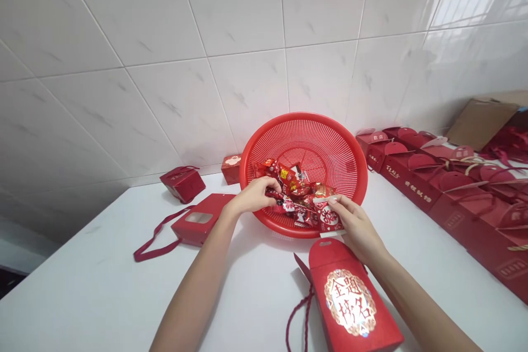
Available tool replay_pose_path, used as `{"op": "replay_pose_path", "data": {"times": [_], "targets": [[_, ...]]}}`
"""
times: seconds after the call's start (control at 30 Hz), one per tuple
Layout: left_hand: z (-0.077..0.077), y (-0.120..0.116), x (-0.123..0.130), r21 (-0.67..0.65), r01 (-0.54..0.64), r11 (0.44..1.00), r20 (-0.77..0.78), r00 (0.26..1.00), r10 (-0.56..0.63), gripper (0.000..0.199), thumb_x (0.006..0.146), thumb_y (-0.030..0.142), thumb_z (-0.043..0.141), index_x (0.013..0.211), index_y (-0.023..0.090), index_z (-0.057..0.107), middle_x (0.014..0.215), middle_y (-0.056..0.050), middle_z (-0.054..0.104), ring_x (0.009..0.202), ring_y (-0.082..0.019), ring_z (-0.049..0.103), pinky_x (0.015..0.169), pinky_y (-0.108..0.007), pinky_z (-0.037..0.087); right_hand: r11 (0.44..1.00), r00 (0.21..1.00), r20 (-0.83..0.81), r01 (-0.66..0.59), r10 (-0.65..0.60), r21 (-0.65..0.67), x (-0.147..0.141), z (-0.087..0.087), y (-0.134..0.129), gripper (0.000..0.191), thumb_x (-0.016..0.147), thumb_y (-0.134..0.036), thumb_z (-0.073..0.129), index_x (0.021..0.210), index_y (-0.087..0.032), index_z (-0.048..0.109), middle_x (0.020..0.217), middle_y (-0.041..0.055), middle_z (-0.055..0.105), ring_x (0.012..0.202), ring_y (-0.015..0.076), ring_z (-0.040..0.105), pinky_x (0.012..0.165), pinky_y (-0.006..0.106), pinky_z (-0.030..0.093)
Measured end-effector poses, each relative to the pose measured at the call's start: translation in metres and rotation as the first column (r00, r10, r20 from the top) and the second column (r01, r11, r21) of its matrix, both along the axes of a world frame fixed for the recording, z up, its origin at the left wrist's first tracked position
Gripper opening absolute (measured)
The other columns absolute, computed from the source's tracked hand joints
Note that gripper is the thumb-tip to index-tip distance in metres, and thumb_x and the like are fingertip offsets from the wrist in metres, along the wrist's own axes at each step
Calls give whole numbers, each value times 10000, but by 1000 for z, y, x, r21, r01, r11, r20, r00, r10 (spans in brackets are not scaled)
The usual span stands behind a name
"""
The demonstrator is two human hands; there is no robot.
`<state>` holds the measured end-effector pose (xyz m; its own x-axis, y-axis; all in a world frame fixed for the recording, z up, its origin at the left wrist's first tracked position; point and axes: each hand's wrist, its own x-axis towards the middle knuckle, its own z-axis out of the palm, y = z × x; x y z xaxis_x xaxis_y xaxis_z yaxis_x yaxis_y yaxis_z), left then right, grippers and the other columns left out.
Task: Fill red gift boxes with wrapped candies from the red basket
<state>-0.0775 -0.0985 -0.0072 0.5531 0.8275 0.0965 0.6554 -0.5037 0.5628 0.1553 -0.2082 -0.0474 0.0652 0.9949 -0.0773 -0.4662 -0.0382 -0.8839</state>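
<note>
A round red plastic basket (305,126) leans towards me, with several wrapped sweets (289,179) in its lower part. My left hand (260,194) reaches over its left rim, fingers curled at a dark red wrapped sweet; whether they grip it is hard to make out. Over the front right rim, my right hand (355,225) pinches a red and white packet (329,216) between thumb and fingers. Just below that hand, a red box with gold Chinese characters (350,302) has its top flap up and a dark red cord at its left side.
A red box with a window and ribbon (202,219) lies left of the basket. Behind it are a small dark red box (182,183) and another small box (231,169). Rows of red boxes (437,181) line the right side, before an open cardboard carton (478,121). A tiled wall stands behind.
</note>
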Motion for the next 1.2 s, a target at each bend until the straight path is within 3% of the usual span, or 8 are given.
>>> {"op": "replay_pose_path", "data": {"times": [0.2,0.33,0.47,0.6,0.87,0.93,1.1,1.2], "targets": [[1,-7,1,12,34,999,-147,989,-32,538,633,115,709,1158,230,690,1193,-75,688,1115,-285,641,925,-348,519,1000,1000,18,-4,3,21,0,-2,0,373,675,-522,852,790,-219,666,777,12,740,692,201,675,688,314,533],[-3,-4,1,2,41,999,-140,989,-40,489,742,150,640,1224,225,673,1294,-81,686,1207,-289,623,1037,-381,467,1000,1000,4,-14,14,23,0,-3,0,364,676,-515,853,802,-222,680,780,12,741,696,200,674,692,312,536],[-6,-2,2,-6,14,1000,-93,996,-14,362,802,217,613,1151,220,706,1189,-70,741,1123,-274,672,975,-351,498,999,1000,4,10,-10,34,1,-4,2,362,681,-522,843,805,-229,669,805,14,739,734,212,676,701,324,538],[-4,-5,9,-22,-16,1000,-42,999,15,272,726,268,712,990,206,732,959,-45,763,930,-260,698,829,-324,525,999,998,-40,44,-44,14,2,-5,4,376,667,-519,854,793,-223,659,791,10,726,733,204,669,737,336,540],[-12,-11,30,26,57,998,199,978,-61,370,612,115,755,964,205,684,1027,-30,699,966,-232,657,892,-337,508,997,996,-52,79,-79,8,4,-2,5,412,608,-526,881,771,-226,652,796,27,741,747,226,683,756,362,547],[-17,-9,33,58,20,998,274,961,-35,410,626,79,715,1014,206,680,1086,-40,691,1034,-237,652,961,-359,496,997,997,-27,78,-78,15,4,-1,4,412,623,-536,871,781,-225,652,803,24,737,754,220,678,743,344,539],[-21,2,32,153,-272,950,404,895,190,462,675,63,666,1105,232,678,1221,-56,655,1218,-250,586,1109,-419,412,992,994,29,107,-109,61,5,-2,1,388,692,-558,826,801,-226,655,765,-11,702,653,155,603,636,273,486],[-19,4,31,194,-307,932,387,896,215,422,652,18,625,1008,223,720,1229,-62,670,1242,-257,579,1128,-421,396,990,988,83,122,-127,71,7,-3,0,413,688,-595,814,768,-224,650,676,-26,654,588,140,549,580,264,458]]}}
